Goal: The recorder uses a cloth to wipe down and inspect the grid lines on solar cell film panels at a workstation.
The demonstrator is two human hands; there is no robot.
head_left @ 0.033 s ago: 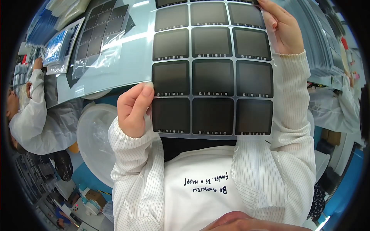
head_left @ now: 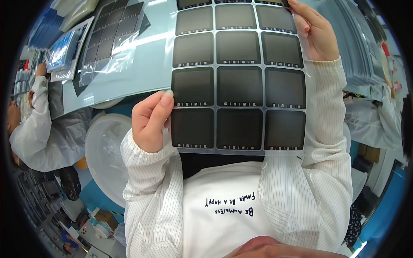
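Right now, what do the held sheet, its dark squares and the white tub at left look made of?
Sheet, held by left hand and right hand: looks like thin clear plastic film; glossy, see-through at the borders. Dark squares: matte grey-black panels, material unclear. White tub: probably translucent plastic, milky and smooth.

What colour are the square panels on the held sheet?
Dark grey-black panels, seen in the head view.

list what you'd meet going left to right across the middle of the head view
co-worker in a white coat → round white plastic lid → left hand → clear sheet of dark square panels → right forearm in a striped sleeve → another person in white
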